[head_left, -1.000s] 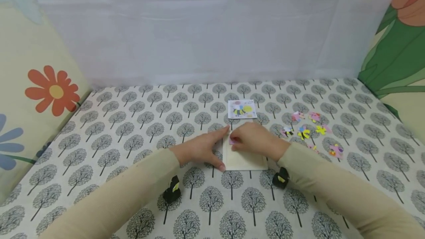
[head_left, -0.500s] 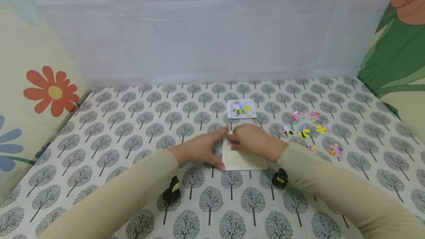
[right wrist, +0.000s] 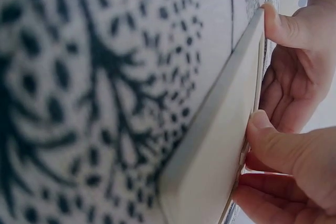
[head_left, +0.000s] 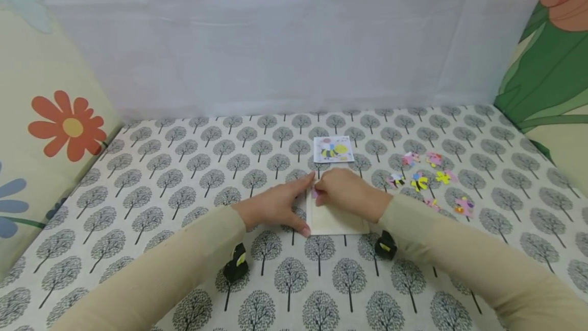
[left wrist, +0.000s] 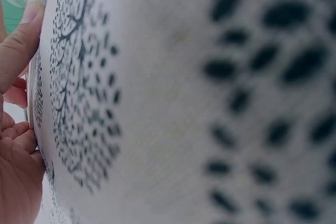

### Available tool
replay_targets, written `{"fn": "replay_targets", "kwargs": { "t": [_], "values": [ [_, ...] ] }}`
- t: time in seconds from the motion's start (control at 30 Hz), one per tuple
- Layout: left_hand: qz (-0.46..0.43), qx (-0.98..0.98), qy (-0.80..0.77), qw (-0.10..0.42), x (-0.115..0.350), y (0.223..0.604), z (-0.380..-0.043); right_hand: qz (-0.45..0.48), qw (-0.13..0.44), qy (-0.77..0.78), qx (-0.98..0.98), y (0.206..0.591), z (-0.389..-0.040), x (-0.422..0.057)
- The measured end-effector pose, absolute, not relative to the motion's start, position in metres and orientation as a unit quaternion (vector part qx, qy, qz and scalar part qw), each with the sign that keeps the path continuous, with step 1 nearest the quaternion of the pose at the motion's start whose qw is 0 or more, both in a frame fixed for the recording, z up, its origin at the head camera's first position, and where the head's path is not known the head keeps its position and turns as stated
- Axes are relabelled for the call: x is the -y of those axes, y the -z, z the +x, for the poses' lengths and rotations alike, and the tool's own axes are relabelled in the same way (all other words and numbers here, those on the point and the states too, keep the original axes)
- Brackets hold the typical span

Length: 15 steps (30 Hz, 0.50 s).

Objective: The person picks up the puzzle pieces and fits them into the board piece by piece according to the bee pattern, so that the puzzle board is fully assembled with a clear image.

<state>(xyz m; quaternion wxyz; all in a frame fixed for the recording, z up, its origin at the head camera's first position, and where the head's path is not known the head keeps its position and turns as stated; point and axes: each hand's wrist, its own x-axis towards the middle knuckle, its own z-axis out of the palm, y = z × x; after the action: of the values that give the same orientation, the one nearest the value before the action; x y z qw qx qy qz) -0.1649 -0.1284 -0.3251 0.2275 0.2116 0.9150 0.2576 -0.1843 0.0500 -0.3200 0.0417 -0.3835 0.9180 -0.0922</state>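
In the head view a shallow cream puzzle tray (head_left: 340,225) lies flat on the cloth. My left hand (head_left: 274,205) spreads along its left side, thumb at the near corner and forefinger reaching the far end; the right wrist view shows that thumb (right wrist: 286,27) against the tray's edge. Over the far left part of the tray, my right hand (head_left: 351,193) pinches a small pink puzzle piece (head_left: 314,194), mostly hidden by the fingers. The curled right fingers (right wrist: 278,142) sit right at the tray surface in the right wrist view.
Just beyond the tray lies a picture card (head_left: 334,149) with a yellow and black bee. Several loose colourful puzzle pieces (head_left: 419,183) are scattered to the right. The tree-patterned cloth (head_left: 257,264) covers the table, up to a white backdrop (head_left: 294,55).
My right hand has shifted very slightly left with the pink piece, staying at the tray's far left part. The left hand keeps its place; the head view has drifted a little.
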Motion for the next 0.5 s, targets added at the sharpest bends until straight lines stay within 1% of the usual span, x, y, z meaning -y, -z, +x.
{"fn": "replay_targets", "kwargs": {
  "t": [0.37, 0.5],
  "values": [
    [0.213, -0.912, -0.264, 0.231, 0.1281, 0.3248, -0.1661, -0.357, 0.061, 0.104, -0.926, 0.3183, -0.1842, -0.0497],
    [0.214, -0.912, -0.264, 0.229, 0.1287, 0.3247, -0.1659, -0.373, 0.051, 0.077, -0.923, 0.3176, -0.1834, -0.0498]
  ]
}}
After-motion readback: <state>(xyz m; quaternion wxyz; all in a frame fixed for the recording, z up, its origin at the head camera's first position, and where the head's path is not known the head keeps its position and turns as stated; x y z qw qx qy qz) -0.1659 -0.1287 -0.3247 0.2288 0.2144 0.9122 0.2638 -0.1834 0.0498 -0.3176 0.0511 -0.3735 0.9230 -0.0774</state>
